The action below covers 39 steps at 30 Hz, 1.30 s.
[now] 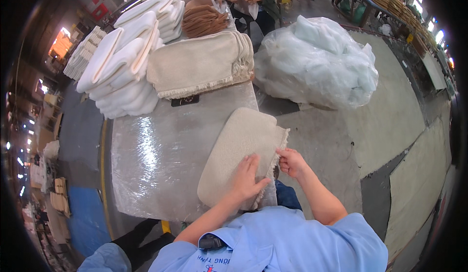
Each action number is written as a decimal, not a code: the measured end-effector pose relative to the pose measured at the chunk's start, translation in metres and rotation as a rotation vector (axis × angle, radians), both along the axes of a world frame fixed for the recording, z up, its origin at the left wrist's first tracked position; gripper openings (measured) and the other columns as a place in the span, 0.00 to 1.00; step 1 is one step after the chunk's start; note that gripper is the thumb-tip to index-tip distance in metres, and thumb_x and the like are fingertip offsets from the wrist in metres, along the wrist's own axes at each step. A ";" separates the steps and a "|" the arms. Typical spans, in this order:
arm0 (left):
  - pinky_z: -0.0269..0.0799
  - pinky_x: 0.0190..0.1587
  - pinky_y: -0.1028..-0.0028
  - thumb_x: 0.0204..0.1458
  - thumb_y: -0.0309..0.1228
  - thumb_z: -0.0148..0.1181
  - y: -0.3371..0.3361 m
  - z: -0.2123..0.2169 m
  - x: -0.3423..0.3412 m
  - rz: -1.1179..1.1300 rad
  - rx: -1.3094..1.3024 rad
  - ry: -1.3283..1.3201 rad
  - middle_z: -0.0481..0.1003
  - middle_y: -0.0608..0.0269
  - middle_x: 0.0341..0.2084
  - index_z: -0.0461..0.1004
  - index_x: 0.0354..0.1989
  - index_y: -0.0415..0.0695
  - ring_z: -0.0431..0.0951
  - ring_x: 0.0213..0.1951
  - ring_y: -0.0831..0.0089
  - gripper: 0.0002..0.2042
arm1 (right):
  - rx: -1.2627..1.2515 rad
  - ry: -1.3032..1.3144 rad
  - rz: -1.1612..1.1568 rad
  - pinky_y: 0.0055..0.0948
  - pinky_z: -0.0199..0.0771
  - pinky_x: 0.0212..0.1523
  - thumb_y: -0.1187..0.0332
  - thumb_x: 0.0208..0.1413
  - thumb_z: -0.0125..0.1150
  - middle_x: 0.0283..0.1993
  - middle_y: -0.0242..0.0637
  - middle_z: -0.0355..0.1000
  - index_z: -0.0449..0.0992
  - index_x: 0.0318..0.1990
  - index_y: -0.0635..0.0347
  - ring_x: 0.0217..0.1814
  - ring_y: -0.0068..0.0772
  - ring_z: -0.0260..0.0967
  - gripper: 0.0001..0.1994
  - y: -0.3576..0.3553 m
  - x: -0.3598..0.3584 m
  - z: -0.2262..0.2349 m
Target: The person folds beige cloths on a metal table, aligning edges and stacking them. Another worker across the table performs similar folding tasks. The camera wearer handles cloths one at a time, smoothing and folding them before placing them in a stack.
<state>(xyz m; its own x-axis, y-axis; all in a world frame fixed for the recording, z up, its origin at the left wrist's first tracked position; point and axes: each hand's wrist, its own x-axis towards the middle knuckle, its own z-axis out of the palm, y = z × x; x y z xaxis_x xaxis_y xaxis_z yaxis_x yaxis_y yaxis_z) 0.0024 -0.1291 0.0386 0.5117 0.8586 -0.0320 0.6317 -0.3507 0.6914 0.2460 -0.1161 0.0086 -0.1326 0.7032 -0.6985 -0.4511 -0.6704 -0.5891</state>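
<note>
A beige cushion cover (236, 143) with a frayed right edge lies on the plastic-wrapped table (161, 169), close to my body. My left hand (250, 178) rests flat on its top, fingers stretched and thumb apart. At the frayed edge, my right hand (290, 163) is closed, pinching the fabric between thumb and fingers. Whether anything fills the cover cannot be made out. Beyond it sits a stack of similar beige covers (197, 65) with fringed edges.
Folded white padding (119, 72) is piled at the table's left. Brown fabric pieces (204, 21) lie behind the beige stack. A big clear plastic bag of white filling (317, 62) stands on the floor to the right. Another person (251, 1) sits at the far end holding brown fabric.
</note>
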 end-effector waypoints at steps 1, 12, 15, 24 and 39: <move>0.56 0.74 0.49 0.61 0.41 0.63 -0.009 0.008 0.007 0.048 -0.054 -0.089 0.63 0.42 0.72 0.60 0.76 0.40 0.61 0.74 0.43 0.36 | 0.019 0.111 -0.045 0.26 0.48 0.16 0.55 0.69 0.64 0.21 0.21 0.62 0.74 0.41 0.47 0.17 0.15 0.53 0.10 0.002 -0.001 0.005; 0.81 0.50 0.68 0.58 0.23 0.64 -0.047 0.039 0.046 -0.018 0.096 -0.384 0.76 0.54 0.60 0.77 0.61 0.39 0.81 0.54 0.58 0.20 | 0.135 0.104 -0.263 0.33 0.74 0.52 0.48 0.79 0.40 0.55 0.37 0.74 0.61 0.76 0.52 0.52 0.30 0.71 0.28 -0.073 -0.059 0.065; 0.80 0.52 0.68 0.60 0.22 0.61 -0.053 0.017 0.043 -0.010 0.116 -0.377 0.81 0.53 0.53 0.78 0.57 0.38 0.82 0.54 0.59 0.16 | 0.108 0.238 -0.291 0.31 0.70 0.58 0.45 0.78 0.39 0.56 0.35 0.74 0.57 0.79 0.49 0.54 0.27 0.69 0.30 -0.088 -0.063 0.071; 0.77 0.46 0.67 0.67 0.23 0.53 -0.060 0.002 0.001 0.459 -0.293 -0.613 0.83 0.52 0.39 0.80 0.46 0.40 0.85 0.38 0.65 0.08 | -0.046 -0.326 -0.050 0.32 0.71 0.37 0.51 0.68 0.62 0.45 0.31 0.73 0.70 0.67 0.55 0.39 0.25 0.69 0.27 -0.052 -0.042 -0.001; 0.74 0.38 0.54 0.47 0.30 0.67 -0.032 0.019 0.001 0.243 0.333 0.181 0.74 0.51 0.31 0.75 0.32 0.41 0.77 0.35 0.49 0.08 | 0.388 0.090 -0.174 0.33 0.78 0.46 0.67 0.65 0.64 0.31 0.29 0.76 0.79 0.42 0.57 0.37 0.30 0.78 0.05 -0.037 -0.063 -0.001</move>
